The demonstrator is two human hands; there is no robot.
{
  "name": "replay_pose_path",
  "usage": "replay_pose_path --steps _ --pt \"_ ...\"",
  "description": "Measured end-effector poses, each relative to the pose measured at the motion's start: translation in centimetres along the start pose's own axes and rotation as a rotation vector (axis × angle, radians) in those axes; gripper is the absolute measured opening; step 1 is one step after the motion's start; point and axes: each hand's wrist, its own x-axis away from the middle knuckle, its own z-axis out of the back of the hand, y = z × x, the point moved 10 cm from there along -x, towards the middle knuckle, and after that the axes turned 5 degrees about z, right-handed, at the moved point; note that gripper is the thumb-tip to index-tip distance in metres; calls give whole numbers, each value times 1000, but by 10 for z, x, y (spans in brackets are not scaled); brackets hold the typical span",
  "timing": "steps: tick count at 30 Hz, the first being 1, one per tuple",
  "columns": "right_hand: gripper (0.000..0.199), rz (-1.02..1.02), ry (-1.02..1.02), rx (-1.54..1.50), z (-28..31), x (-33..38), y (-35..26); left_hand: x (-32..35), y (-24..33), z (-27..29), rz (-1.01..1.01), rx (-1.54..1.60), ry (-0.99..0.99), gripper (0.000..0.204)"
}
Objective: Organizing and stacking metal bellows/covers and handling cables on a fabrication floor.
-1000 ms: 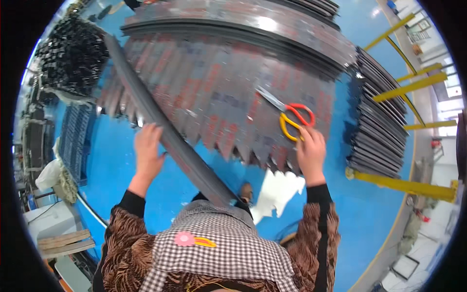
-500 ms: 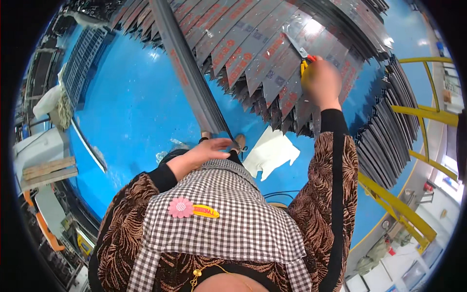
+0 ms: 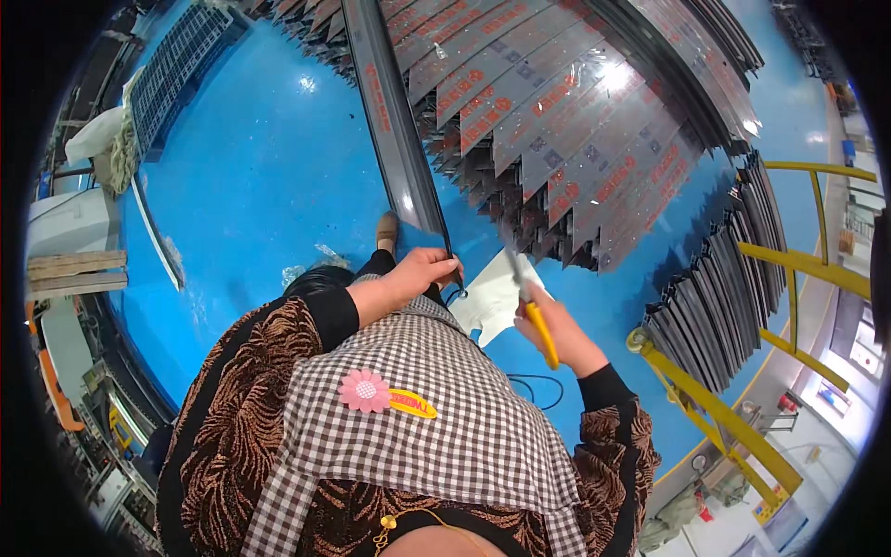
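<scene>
A long grey metal or plastic profile (image 3: 380,102) runs down from the top to just beyond my lap. At its near end my left hand (image 3: 418,276) is closed, thumb and fingers pinching a thin black strip (image 3: 449,243) that lies along the profile's right edge. To the right, my right hand (image 3: 555,332) grips yellow-handled shears (image 3: 539,332). Their grey blade points up and away, blurred by motion, above a white sheet (image 3: 492,299) on the floor. The shears are apart from the strip.
Stacked grey profiles with pointed ends (image 3: 557,130) fill the far middle and right. More dark profiles (image 3: 719,297) lean within a yellow metal frame (image 3: 724,408) at right. A dark grid pallet (image 3: 181,70) lies far left on the blue floor (image 3: 269,186). A black cable (image 3: 548,390) loops nearby.
My right hand has come down from the stacked profiles with the shears, toward my lap. My left hand has moved up slightly and closed on the black strip at the profile's end.
</scene>
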Motion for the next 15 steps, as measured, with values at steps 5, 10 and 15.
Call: replay_pose_path --steps 5,10,15 --pt "41 270 -173 384 -32 -13 12 -2 -5 3 -11 1 11 21" --pt "40 223 -263 526 -29 -22 6 -2 -6 4 -44 18 -1 20" --pt "38 192 -290 606 -25 -26 8 1 -3 5 -77 34 24 18"
